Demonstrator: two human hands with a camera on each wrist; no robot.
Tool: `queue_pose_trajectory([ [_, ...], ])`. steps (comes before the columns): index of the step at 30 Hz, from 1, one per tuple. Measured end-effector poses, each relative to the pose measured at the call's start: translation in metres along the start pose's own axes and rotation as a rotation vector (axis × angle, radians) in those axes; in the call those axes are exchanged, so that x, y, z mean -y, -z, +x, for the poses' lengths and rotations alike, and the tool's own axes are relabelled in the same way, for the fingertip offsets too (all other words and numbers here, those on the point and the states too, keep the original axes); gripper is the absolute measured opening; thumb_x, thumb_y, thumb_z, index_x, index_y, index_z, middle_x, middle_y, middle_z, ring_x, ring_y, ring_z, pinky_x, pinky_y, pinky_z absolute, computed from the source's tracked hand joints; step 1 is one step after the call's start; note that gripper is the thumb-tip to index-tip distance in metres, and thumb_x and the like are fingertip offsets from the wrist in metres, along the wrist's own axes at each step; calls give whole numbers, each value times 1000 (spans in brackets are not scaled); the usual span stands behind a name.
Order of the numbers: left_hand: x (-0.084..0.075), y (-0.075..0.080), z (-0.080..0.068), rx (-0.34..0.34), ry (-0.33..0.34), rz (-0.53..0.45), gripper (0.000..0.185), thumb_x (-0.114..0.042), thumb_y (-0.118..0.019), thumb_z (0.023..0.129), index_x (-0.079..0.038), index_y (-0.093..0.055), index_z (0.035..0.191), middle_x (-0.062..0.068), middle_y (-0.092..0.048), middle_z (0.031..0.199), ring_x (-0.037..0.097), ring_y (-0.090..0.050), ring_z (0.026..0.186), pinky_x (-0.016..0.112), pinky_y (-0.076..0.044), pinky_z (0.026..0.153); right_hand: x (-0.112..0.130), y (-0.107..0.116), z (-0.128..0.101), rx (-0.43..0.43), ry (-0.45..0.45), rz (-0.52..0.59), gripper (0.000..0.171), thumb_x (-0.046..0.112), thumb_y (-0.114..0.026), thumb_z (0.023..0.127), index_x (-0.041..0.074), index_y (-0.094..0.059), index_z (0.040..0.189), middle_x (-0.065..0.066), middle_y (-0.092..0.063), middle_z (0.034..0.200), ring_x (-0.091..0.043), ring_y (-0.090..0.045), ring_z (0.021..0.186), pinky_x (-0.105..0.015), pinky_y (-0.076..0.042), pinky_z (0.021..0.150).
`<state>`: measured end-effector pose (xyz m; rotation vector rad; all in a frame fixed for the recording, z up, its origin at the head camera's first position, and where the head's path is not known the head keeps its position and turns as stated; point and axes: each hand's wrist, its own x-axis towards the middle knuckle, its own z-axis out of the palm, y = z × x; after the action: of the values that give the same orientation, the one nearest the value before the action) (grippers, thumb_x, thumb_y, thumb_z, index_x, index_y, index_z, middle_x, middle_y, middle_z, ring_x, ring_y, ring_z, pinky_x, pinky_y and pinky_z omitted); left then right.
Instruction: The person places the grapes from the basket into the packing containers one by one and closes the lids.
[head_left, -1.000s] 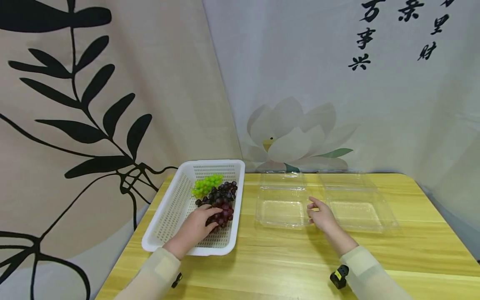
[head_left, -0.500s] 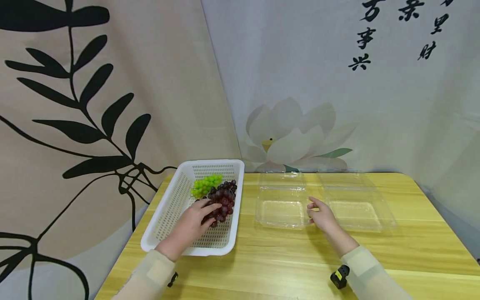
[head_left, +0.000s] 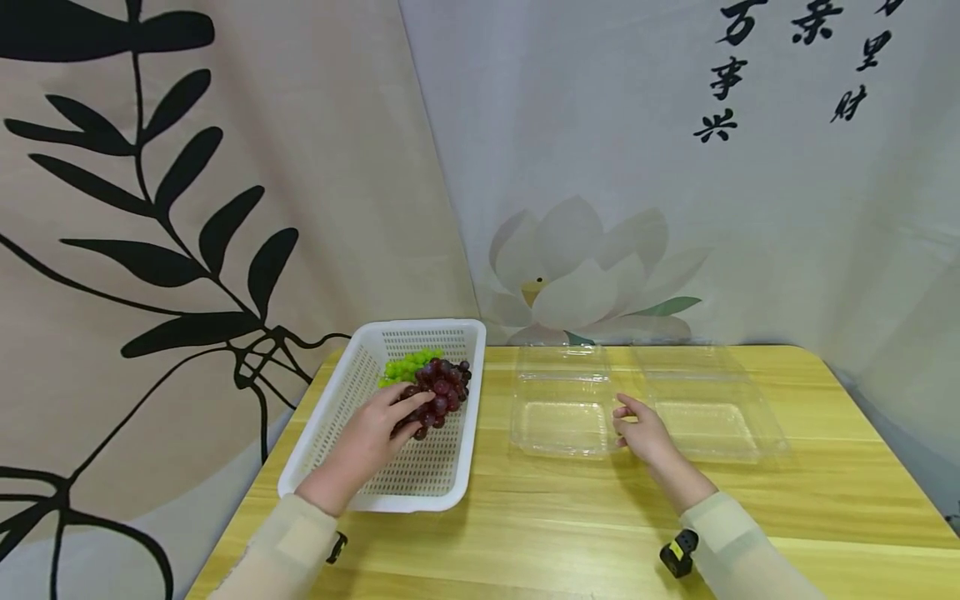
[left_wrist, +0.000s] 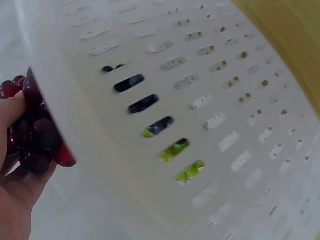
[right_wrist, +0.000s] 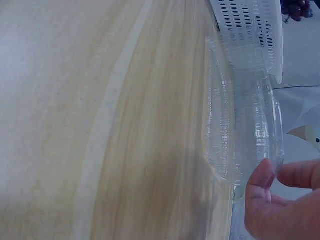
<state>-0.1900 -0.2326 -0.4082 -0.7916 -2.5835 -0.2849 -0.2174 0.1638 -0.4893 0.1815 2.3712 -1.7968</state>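
My left hand grips a bunch of red grapes, held up over the white basket. From the left wrist, these red grapes show past the basket's rim, with thumb and fingers around them. Behind the bunch, green grapes and dark grapes lie in the basket, partly covered. My right hand is at the right edge of a clear plastic container, its lid folded back. Thumb and index finger pinch that container's rim in the right wrist view.
A second open clear container stands to the right of my right hand. Both containers and the basket rest on a yellow wooden table. A printed curtain hangs behind the table's back edge.
My left hand has lifted the red grapes off the bottom of the basket, moving slightly back and left. More of the basket floor shows beneath. The right hand stays at the container.
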Motion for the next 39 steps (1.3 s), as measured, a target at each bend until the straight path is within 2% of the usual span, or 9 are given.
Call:
queue_pose_trajectory([
  [7, -1, 1, 7, -64, -56, -26, 50, -11, -77, 78, -22, -62, 124, 8, -59, 121, 27, -58, 109, 39, -53, 89, 0, 1, 0, 1, -5, -12, 53, -2, -45, 96, -7, -27, 145, -21, -45, 116, -17, -51, 79, -25, -53, 63],
  [12, -4, 1, 15, -102, -85, -41, 49, -12, -76, 79, -21, -62, 125, 8, -59, 121, 26, -57, 111, 39, -52, 92, -1, 1, 0, 0, -1, -8, 54, -2, -45, 95, -8, -26, 145, -21, -45, 117, -15, -50, 79, -25, -53, 64],
  [25, -20, -4, 40, -136, -100, -83, 48, -11, -75, 80, -20, -62, 126, 11, -58, 123, 25, -57, 110, 38, -53, 90, -3, 2, 1, -10, 10, 2, 53, -4, -45, 94, -9, -27, 144, -23, -45, 117, -14, -49, 77, -25, -53, 63],
  [33, -33, -4, 56, -149, -167, -92, 48, -13, -75, 80, -20, -62, 126, 12, -58, 124, 27, -58, 111, 40, -53, 89, -2, 2, 0, -9, 2, 0, 53, -3, -45, 94, -8, -27, 144, -23, -45, 118, -14, -49, 77, -24, -53, 63],
  [39, -43, -2, 67, -137, -209, -106, 48, -13, -74, 81, -21, -61, 126, 9, -58, 123, 25, -57, 110, 37, -53, 90, -2, 1, 0, -3, -2, 6, 53, -3, -44, 94, -8, -26, 144, -24, -44, 119, -15, -48, 78, -25, -53, 64],
])
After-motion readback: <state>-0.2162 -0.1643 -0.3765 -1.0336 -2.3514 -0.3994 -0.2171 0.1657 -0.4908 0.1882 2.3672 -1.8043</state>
